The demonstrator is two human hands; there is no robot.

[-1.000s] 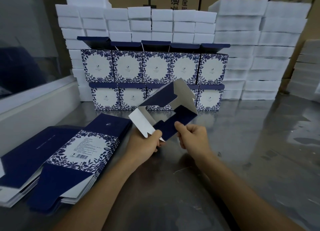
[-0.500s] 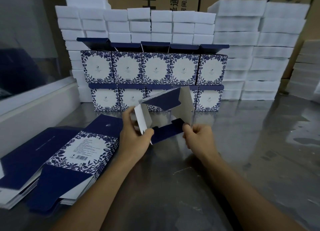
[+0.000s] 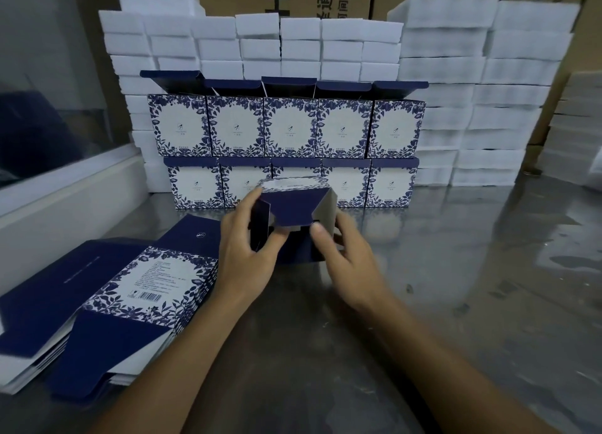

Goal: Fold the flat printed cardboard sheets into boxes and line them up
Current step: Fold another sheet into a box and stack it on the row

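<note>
Centrally, a half-folded box (image 3: 294,212) sits between both hands, low over the grey bench (image 3: 456,270), just in front of the stacked boxes. Its printed panel faces up; a navy flap hangs down over the near opening, with grey inner card showing at the right side.

Left hand (image 3: 250,254): fingers curled round the box's left wall, index finger reaching up to the top left corner, thumb tucked under the navy flap. Clamped on the box.

Right hand (image 3: 345,257): slightly blurred; thumb tip presses at the flap's lower right edge, fingers wrap behind the right wall. Also gripping the box.

Finished boxes (image 3: 286,147) stand behind in two rows of five, lower row on the bench, upper row on top with navy lids raised. White foam blocks (image 3: 456,91) are stacked behind and to the right of them.

Flat printed sheets (image 3: 107,300) lie in a fanned pile at the left, just beside the left forearm.
</note>
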